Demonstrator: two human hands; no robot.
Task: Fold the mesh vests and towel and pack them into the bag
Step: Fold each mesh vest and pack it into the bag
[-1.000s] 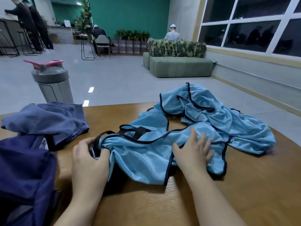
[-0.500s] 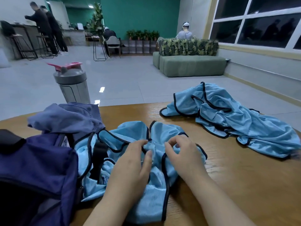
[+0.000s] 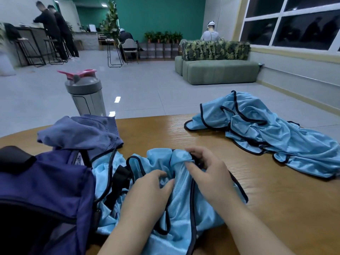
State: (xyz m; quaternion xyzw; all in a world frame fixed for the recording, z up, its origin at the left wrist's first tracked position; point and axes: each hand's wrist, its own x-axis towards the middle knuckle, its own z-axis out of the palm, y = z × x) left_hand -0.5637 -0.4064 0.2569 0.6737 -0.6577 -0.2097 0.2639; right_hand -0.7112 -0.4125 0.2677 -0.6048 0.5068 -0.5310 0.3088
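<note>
A light blue mesh vest (image 3: pixel 182 205) with black trim lies bunched on the wooden table right in front of me. My left hand (image 3: pixel 152 188) lies on its middle, fingertips pressed into the cloth. My right hand (image 3: pixel 207 172) pinches a fold of its top edge between thumb and fingers. The dark blue bag (image 3: pixel 46 196) stands at the left, touching the vest. A blue-grey towel (image 3: pixel 82 133) lies crumpled behind the bag. Another blue mesh vest (image 3: pixel 266 133) sits in a heap at the far right of the table.
A grey shaker bottle (image 3: pixel 86 94) with a pink lid stands behind the towel at the table's far edge (image 3: pixel 156 117). Beyond are tiled floor, a green sofa (image 3: pixel 219 70), bar stools and several people far off.
I pulled one vest away from the heap toward me and the bag. My hands came together on it, and the right one now pinches its top fold. My view shifted left.
</note>
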